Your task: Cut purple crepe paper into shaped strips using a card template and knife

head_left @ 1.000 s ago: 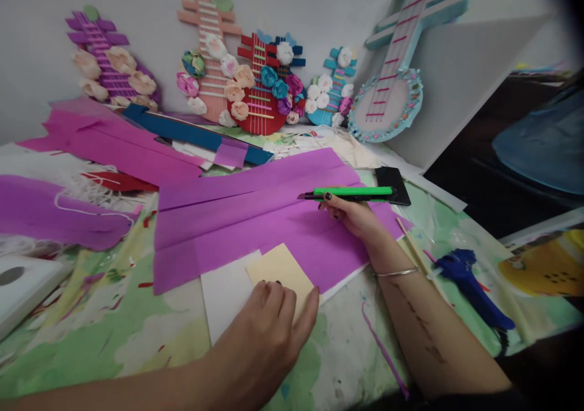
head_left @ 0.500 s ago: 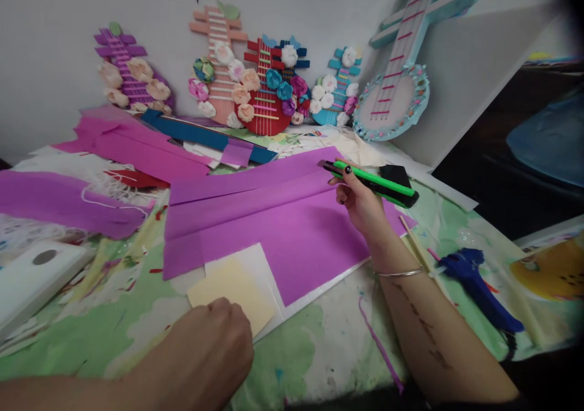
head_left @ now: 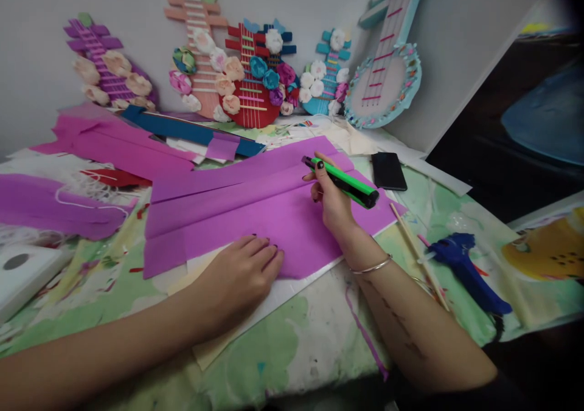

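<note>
Found purple paper [head_left: 219, 225] spread on desk [head_left: 274, 344], centred within reach. Resting left hand [head_left: 241, 271] palm down, fingers nearly together, at near edge, apparently to steady paper. Gripping green utility knife [head_left: 349, 184] in right hand [head_left: 336, 213], seemingly raised to spare surface. Noted blue glue gun [head_left: 469, 274] at right, presumably kept aside of working area.

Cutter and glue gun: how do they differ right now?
The cutter is green and black, while the glue gun is mostly blue. The cutter is held in the right hand over the purple paper; the glue gun lies on the table, with no hand on it. The cutter is slim and straight, the glue gun bent like a pistol. Both are handheld tools.
</note>
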Tool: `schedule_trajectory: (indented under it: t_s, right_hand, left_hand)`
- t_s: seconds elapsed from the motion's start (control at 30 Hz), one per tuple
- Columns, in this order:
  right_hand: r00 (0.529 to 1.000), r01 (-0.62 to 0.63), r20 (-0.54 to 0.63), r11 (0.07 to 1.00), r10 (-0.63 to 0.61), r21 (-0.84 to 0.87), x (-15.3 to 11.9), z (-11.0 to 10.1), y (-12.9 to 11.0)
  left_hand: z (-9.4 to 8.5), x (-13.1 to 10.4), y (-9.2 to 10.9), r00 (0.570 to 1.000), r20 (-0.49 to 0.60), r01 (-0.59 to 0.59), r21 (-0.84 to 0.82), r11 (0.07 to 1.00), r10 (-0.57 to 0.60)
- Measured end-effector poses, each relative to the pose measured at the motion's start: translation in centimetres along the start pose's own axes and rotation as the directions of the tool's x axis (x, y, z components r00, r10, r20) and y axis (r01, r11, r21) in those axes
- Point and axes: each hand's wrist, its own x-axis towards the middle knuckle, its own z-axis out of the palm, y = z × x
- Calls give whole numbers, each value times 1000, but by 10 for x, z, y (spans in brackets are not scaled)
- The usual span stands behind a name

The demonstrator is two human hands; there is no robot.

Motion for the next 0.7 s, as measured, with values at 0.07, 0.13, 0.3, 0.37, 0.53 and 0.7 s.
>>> schedule_trajectory:
  t_s: [0.07, 0.13, 0.3, 0.37, 0.53, 0.7]
  right_hand:
    - [1000, -5, -10, 1000, 5, -20, 1, 0, 1]
    - [1000, -7, -13, 1000, 7, -26, 1, 0, 3]
    - [1000, 25, 1, 999, -25, -40, -1, 1, 1]
    - [999, 53, 9, 997, -53, -56, -2, 1, -1]
    - [997, 79, 28, 992, -77, -96, -3, 1, -4]
    - [995, 95, 37, 990, -92, -106, -4, 2, -4]
  left_hand:
    - [6, 2, -5, 994, -101, -35, 13, 999, 36]
    - [12, 3, -9, 980, -185, -75, -9, 997, 72]
    - [17, 1, -12, 949, -296, -124, -53, 991, 103]
    - [16, 0, -11, 944, -317, -114, -40, 993, 96]
    - [16, -2, -10, 934, -348, -91, -24, 996, 77]
    - [17, -2, -9, 931, -359, -67, -11, 998, 58]
